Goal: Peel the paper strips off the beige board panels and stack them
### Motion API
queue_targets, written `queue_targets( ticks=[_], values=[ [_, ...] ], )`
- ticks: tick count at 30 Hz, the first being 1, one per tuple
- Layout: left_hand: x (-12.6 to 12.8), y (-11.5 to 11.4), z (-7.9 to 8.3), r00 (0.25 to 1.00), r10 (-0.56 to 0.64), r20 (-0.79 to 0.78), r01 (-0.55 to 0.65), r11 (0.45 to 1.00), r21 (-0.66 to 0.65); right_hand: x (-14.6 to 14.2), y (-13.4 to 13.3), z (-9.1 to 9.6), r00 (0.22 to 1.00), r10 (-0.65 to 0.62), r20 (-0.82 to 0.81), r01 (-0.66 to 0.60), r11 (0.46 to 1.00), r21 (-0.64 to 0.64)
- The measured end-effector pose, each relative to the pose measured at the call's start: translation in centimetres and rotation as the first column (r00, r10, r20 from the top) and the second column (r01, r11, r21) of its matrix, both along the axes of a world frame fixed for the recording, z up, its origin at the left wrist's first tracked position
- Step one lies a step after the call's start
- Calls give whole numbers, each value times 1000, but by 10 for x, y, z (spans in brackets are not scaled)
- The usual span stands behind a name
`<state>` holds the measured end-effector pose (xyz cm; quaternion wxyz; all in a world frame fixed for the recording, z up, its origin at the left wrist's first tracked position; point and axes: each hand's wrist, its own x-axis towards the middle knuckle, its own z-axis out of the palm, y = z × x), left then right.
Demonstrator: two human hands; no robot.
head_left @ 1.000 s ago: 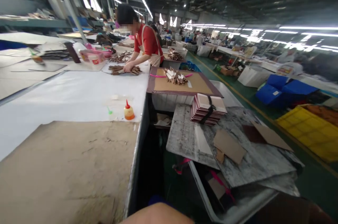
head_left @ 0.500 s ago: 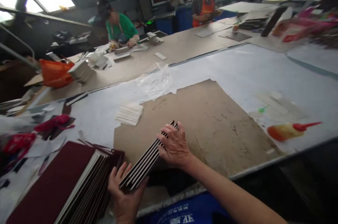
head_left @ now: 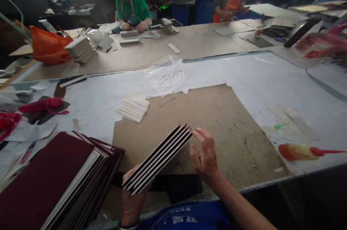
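My left hand (head_left: 132, 201) grips the near end of a small stack of dark-edged boards (head_left: 158, 158), held on edge and tilted up over the brown cardboard sheet (head_left: 217, 128). My right hand (head_left: 205, 157) is beside the stack's far end with fingers spread, just off the boards. A fanned pile of maroon covers (head_left: 56, 183) lies at my near left. A small pile of white cards (head_left: 132, 107) rests at the cardboard's far left corner.
A glue bottle (head_left: 303, 152) lies on its side at the right. Crumpled clear plastic (head_left: 165, 74) sits beyond the cardboard. Pink ribbons (head_left: 43, 105) and an orange bag (head_left: 47, 46) are at the left. Two people (head_left: 131, 5) work at the far table.
The view swung from the aisle on the right to the table in front. Since half a second ago my right hand has lifted off the board stack and opened; the stack tilted up.
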<state>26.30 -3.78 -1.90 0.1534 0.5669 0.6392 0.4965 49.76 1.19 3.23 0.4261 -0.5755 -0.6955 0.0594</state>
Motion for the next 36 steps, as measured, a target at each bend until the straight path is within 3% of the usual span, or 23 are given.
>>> queue_targets(
  ticks=[3, 6, 11, 17, 22, 32, 36],
  values=[
    [-1, 2, 4, 989, -39, -145, 53, 995, 91, 14, -1, -10, 989, -83, -123, 71, 993, -93],
    [-5, 3, 0, 971, -37, -236, 61, 994, 95, 19, 0, -18, 981, -27, -194, -12, 980, -198],
    [-4, 5, -7, 986, 58, -155, -49, 997, 62, 14, 2, -20, 953, 6, -303, -88, 962, -257],
    [9, 8, 9, 993, 68, -99, -58, 993, 107, 11, 4, -19, 906, -17, -423, -112, 954, -278],
    [9, 8, 14, 998, 45, -45, -44, 998, 36, 13, 6, -22, 892, -4, -453, -134, 953, -273],
    [8, 6, -7, 995, 98, -31, -95, 992, 79, 21, 8, -21, 880, 88, -468, -220, 946, -237],
    [5, 6, -12, 989, 149, 12, -148, 988, -37, 25, 5, -20, 884, 92, -459, -220, 946, -236]
  ],
)
